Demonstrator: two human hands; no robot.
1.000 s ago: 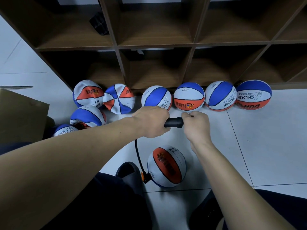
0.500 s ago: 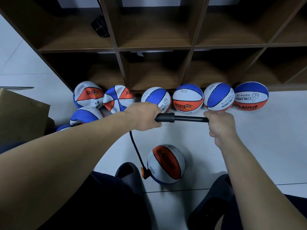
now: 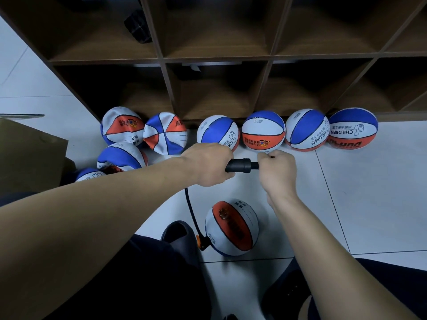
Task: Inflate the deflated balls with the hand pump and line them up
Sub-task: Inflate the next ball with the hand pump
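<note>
Fingers of left hand [image 3: 209,163] curled round the barrel of the hand pump [image 3: 240,165]; right hand [image 3: 277,168] clenched on its handle — hands close together. Black hose [image 3: 191,213] drops to the ball on the floor [image 3: 232,227], near the floor's front edge. Four round balls [image 3: 263,132] lined along the shelf unit [image 3: 219,58] base — wrinkled, soft balls [image 3: 165,132] at the left end.

Nine balls show on the floor: four round ones in a row [image 3: 286,131] at twelve to one o'clock, four crumpled ones [image 3: 143,139] at ten o'clock, and one ball [image 3: 232,227] near six. One hand pump [image 3: 239,165]. Two hands. One cardboard box [image 3: 27,158] at nine.
</note>
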